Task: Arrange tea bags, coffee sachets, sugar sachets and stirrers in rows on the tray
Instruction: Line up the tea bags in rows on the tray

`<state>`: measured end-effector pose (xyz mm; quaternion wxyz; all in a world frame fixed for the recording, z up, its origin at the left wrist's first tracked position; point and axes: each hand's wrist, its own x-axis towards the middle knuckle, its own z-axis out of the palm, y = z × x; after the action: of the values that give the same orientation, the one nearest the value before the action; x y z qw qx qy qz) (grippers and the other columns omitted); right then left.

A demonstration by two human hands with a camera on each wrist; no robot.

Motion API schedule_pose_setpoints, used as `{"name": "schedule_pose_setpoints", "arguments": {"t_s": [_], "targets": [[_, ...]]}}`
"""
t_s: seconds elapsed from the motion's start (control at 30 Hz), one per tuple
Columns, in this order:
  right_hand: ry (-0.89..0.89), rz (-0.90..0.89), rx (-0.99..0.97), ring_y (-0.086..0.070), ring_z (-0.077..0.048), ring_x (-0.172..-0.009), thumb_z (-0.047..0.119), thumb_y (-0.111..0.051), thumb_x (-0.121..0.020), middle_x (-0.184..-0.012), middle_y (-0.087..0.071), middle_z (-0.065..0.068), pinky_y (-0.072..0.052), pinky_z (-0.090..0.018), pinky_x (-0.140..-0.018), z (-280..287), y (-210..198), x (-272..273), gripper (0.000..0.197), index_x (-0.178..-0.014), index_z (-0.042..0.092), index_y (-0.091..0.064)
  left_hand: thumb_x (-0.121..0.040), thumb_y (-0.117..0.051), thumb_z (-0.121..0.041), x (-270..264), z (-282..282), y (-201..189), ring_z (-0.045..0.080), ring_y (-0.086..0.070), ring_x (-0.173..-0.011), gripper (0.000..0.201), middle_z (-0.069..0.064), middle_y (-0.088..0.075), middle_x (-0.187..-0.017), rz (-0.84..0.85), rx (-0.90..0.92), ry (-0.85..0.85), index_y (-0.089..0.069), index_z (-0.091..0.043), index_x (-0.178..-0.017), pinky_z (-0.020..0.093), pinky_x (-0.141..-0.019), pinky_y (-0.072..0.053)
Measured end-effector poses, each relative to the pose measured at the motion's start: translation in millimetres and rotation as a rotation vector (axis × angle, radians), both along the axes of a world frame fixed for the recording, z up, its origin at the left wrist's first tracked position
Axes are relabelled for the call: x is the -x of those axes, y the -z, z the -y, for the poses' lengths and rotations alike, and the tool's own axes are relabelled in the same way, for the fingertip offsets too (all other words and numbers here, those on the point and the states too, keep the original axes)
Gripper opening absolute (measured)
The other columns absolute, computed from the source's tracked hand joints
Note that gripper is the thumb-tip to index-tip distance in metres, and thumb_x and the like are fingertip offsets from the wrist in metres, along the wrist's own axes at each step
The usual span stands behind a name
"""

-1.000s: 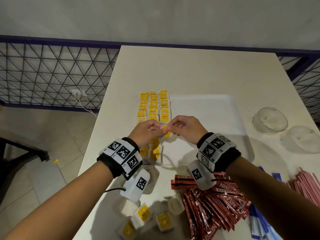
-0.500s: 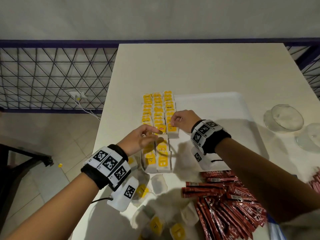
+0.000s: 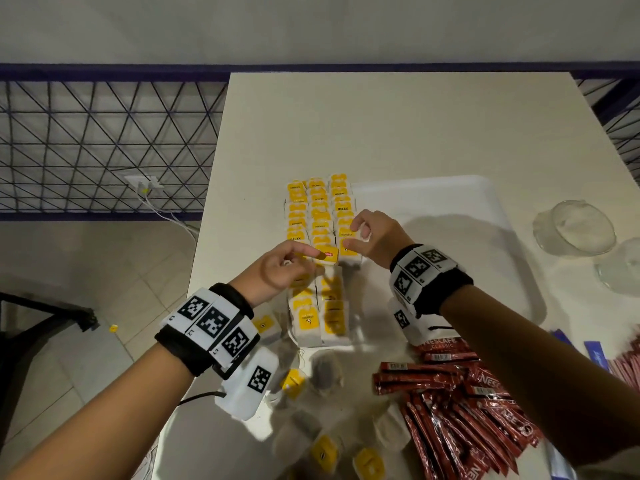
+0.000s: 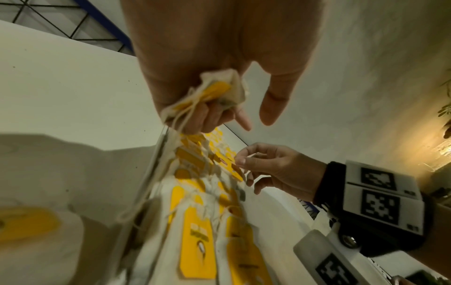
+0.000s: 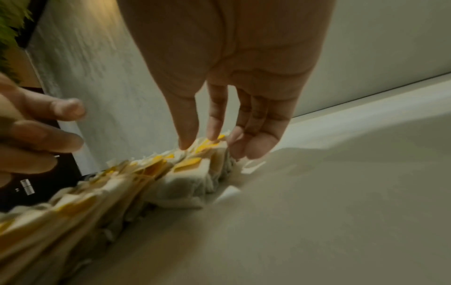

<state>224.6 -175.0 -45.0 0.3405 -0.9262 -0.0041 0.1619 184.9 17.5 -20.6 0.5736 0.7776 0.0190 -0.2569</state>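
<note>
Indoor room of unclear kind, a plain white table (image 3: 398,133) set against a bare wall, tiled floor (image 3: 86,271), dark metal lattice railing (image 3: 104,140), wall socket (image 3: 144,183) with cables plugged in.

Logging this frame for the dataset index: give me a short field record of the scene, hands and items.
left_hand: left hand holds spare tea bags bunched in curled fingers, forefinger reaching toward the rows
right_hand: right hand with fingers extended down onto the tea bag rows, nothing in its grip
tray: white tray, tea bag rows along its left side, the rest bare
loose_tea_bags: loose tea bags on the table, near edge
coffee: red Nescafe sachets piled off the tray
other: two clear bowls, far right
</note>
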Motion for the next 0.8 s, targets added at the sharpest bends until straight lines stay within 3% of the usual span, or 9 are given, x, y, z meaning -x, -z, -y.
{"name": "schedule_pose_setpoints", "arguments": {"t_s": [0.2,0.33,0.4,0.47,0.5,0.57,0.63,0.73,0.8], "targets": [[-0.173,0.028,0.116,-0.045,-0.023,-0.076,0.024,-0.069,-0.08,-0.095,-0.039,-0.004,-0.041,-0.032,-0.077,-1,4,29,0.034,-0.106,0.01,-0.053,-0.089,-0.045,0.011,0,0,-3,-0.01,-0.051,-0.046,0.023,0.013,-0.053,-0.097,-0.033,0.037,-0.044,-0.056,-0.008,-0.095,0.001,-0.041,-0.031],[-0.219,0.049,0.136,-0.041,-0.022,-0.075,0.02,-0.068,-0.08,-0.094,-0.034,-0.004,-0.039,-0.031,-0.073,-5,10,31,0.032,-0.108,0.01,-0.057,-0.09,-0.046,0.007,-1,1,-6,-0.006,-0.046,-0.038,0.018,0.005,-0.054,-0.091,-0.112,0.079,-0.079,-0.056,-0.005,-0.099,0.005,-0.04,-0.031],[-0.218,0.058,0.134,-0.041,-0.021,-0.075,0.017,-0.066,-0.082,-0.094,-0.033,-0.004,-0.041,-0.031,-0.075,-5,11,30,0.029,-0.108,0.009,-0.057,-0.088,-0.052,-0.003,0,0,-9,0.005,-0.05,-0.048,0.014,0.008,-0.057,-0.101,-0.15,0.101,-0.097,-0.059,-0.006,-0.099,0.011,-0.045,-0.034],[-0.217,0.053,0.145,-0.042,-0.022,-0.076,0.015,-0.065,-0.083,-0.095,-0.033,-0.003,-0.042,-0.032,-0.078,-4,12,27,0.027,-0.108,0.009,-0.056,-0.07,-0.059,-0.014,2,-3,-10,0.025,-0.061,-0.08,0.033,0.016,-0.058,-0.109,-0.164,0.182,-0.116,-0.057,0.0,-0.1,0.019,-0.063,-0.046],[-0.213,0.048,0.147,-0.042,-0.022,-0.077,0.016,-0.064,-0.083,-0.095,-0.033,-0.003,-0.042,-0.032,-0.079,-4,12,24,0.026,-0.107,0.009,-0.055,-0.062,-0.053,-0.014,3,-5,-10,0.028,-0.059,-0.088,0.036,0.019,-0.056,-0.105,-0.189,0.228,-0.139,-0.055,0.0,-0.096,0.02,-0.071,-0.05],[-0.205,0.038,0.146,-0.043,-0.022,-0.078,0.016,-0.063,-0.084,-0.095,-0.033,-0.002,-0.04,-0.031,-0.079,-3,12,20,0.024,-0.106,0.01,-0.055,-0.063,-0.044,-0.011,5,-8,-11,0.03,-0.048,-0.074,0.035,0.017,-0.051,-0.096,-0.221,0.292,-0.17,-0.054,-0.001,-0.095,0.011,-0.053,-0.049],[-0.201,0.016,0.142,-0.043,-0.021,-0.08,0.017,-0.062,-0.084,-0.096,-0.033,-0.002,-0.039,-0.03,-0.081,-4,12,17,0.023,-0.105,0.011,-0.055,-0.074,-0.044,-0.003,8,-10,-13,0.021,-0.04,-0.062,0.022,0.015,-0.056,-0.094,-0.217,0.287,-0.169,-0.051,-0.004,-0.095,0.011,-0.034,-0.035],[-0.217,-0.021,0.146,-0.044,-0.02,-0.084,0.019,-0.062,-0.085,-0.097,-0.033,-0.002,-0.038,-0.029,-0.084,-4,11,14,0.023,-0.106,0.012,-0.054,-0.07,-0.043,-0.004,14,-14,-12,0.009,-0.032,-0.043,0.023,-0.01,-0.064,-0.08,-0.175,0.223,-0.132,-0.049,-0.014,-0.09,0.017,-0.035,-0.024],[-0.228,-0.042,0.158,-0.044,-0.021,-0.086,0.02,-0.061,-0.085,-0.099,-0.032,-0.002,-0.038,-0.031,-0.086,-4,9,12,0.024,-0.107,0.013,-0.054,-0.06,-0.036,-0.006,15,-16,-13,0.007,-0.033,-0.037,0.034,-0.009,-0.059,-0.084,-0.17,0.179,-0.144,-0.049,-0.016,-0.089,0.016,-0.036,-0.027]]}}
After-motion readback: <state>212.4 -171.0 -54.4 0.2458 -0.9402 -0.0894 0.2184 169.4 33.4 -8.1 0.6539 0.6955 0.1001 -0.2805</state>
